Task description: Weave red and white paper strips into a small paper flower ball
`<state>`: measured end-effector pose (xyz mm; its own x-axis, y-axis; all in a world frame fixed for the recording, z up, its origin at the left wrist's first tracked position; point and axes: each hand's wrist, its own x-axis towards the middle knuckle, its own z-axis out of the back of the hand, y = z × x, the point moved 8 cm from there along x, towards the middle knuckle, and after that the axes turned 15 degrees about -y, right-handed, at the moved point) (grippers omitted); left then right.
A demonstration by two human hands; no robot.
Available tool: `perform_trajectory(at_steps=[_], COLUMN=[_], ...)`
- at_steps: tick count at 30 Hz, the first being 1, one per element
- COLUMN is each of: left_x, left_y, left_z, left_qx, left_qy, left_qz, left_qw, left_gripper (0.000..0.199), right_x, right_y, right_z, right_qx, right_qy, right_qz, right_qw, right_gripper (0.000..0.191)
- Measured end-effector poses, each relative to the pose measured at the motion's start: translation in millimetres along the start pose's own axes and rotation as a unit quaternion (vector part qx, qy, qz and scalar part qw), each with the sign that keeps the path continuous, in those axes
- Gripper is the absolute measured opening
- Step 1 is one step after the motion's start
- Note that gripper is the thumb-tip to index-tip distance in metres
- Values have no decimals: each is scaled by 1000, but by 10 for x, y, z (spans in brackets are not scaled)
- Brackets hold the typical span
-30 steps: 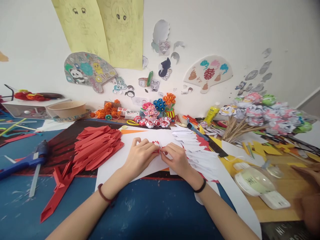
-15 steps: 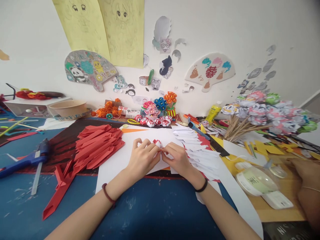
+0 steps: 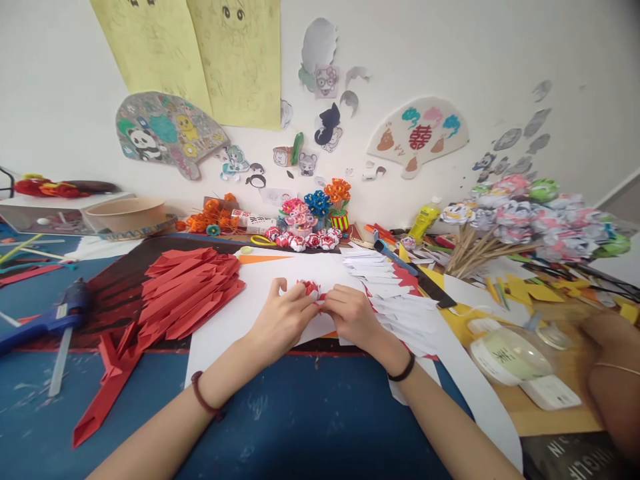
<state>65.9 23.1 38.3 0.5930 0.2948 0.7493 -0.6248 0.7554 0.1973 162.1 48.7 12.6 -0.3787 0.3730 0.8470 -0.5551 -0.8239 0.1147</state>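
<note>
Above the white paper sheet (image 3: pixel 220 333), a small red and white paper flower (image 3: pixel 311 289) is pinched between both hands. My left hand (image 3: pixel 283 312) is closed on its left and lower side, the fingertips meeting those of the other hand. My right hand (image 3: pixel 353 315) is closed from the right on a red strip at the flower's base; the fingers partly hide it. To the left lies a heap of folded red paper strips (image 3: pixel 193 293). White folded strips (image 3: pixel 395 300), over some red paper, spread out to the right.
A blue glue gun (image 3: pixel 55 317) rests on the left. Finished paper flowers (image 3: pixel 305 239) stand at the back near the wall. At right are a stemmed paper bouquet (image 3: pixel 520 220), a clear bottle (image 3: pixel 510 353) and another person's arm (image 3: pixel 613 380).
The flower has turned in my fingers, so more of its red petals show. My hands stay close together. The whole view has shifted slightly.
</note>
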Motion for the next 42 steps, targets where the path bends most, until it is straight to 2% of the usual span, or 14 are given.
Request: perform_trajectory(at_steps=[4,8,15,19,25,29,32,34,37,42], left_x=[-9,-25,-75,-71,-56,-35,-27,-36,-60,-63], left_y=[71,114,46,34,186,183,196,254,331,336], left_z=[-14,-32,-90,-151,-210,-211,-215,-186,-136,-112], left_qx=[-11,30,66,53,16,32,52,76,66,-34], left_qy=[-2,-22,-19,-7,-9,-4,2,-11,-35,-46], left_qz=[58,92,79,79,179,182,181,203,243,281], left_qw=[998,995,994,995,984,983,982,976,967,958], left_gripper=[22,18,25,25,17,19,20,21,22,20], right_x=[17,27,41,30,19,31,58,80,90,71], right_y=[-59,-158,-174,-266,-380,-366,-359,-351,-326,-189], right_z=[13,58,73,86,53,53,153,214,209,147], right_qx=[24,21,8,-4,43,48,4,4,27,-47], right_qy=[-10,-35,-33,-36,-24,-26,-66,-87,-69,-36], right_qz=[-40,-100,-132,-195,-274,-276,-271,-273,-273,-181], right_qw=[999,994,991,980,960,960,960,958,959,982], right_gripper=[25,18,17,19,22,22,14,11,19,20])
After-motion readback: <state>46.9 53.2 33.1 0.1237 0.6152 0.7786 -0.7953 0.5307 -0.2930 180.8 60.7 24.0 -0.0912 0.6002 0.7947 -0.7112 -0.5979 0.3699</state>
